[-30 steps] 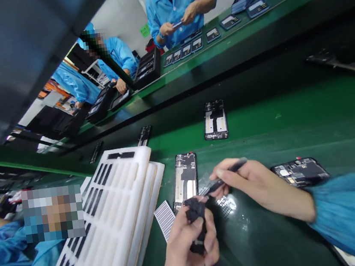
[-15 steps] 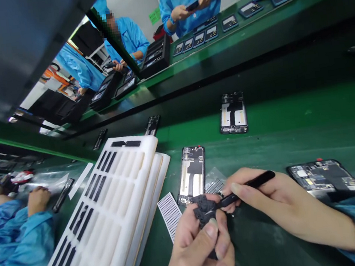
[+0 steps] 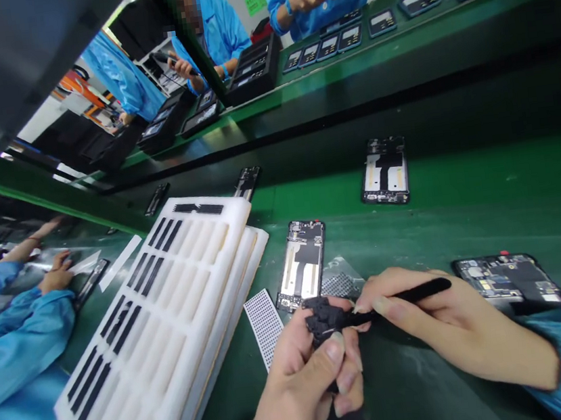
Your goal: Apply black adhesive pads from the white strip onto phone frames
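My left hand (image 3: 302, 388) pinches a small black moulded phone part (image 3: 322, 317) between thumb and fingers. With a pen-like grip, my right hand (image 3: 448, 326) holds black tweezers (image 3: 426, 289), whose tips reach the right side of that part; whether they grip anything there is hidden. Just beyond both hands lies an opened phone (image 3: 300, 262) with its inner boards showing. A white sheet of black dots (image 3: 264, 321) is partly under my left hand, and a second dotted sheet (image 3: 338, 284) sits in clear plastic. Another opened phone (image 3: 511, 280) rests beside my right wrist.
White foam trays (image 3: 200, 264) with black strips are stacked at left. Opened phones (image 3: 385, 173) lie along the green bench. Behind the ledge, a co-worker (image 3: 319, 1) handles a phone near a row of several phones. Another person's hand (image 3: 56, 275) works at far left.
The view has shifted slightly. My hands keep hold of the black part and tweezers, the tweezers now lying flatter. Behind, a co-worker has raised a dark device; the person at left has moved a hand.
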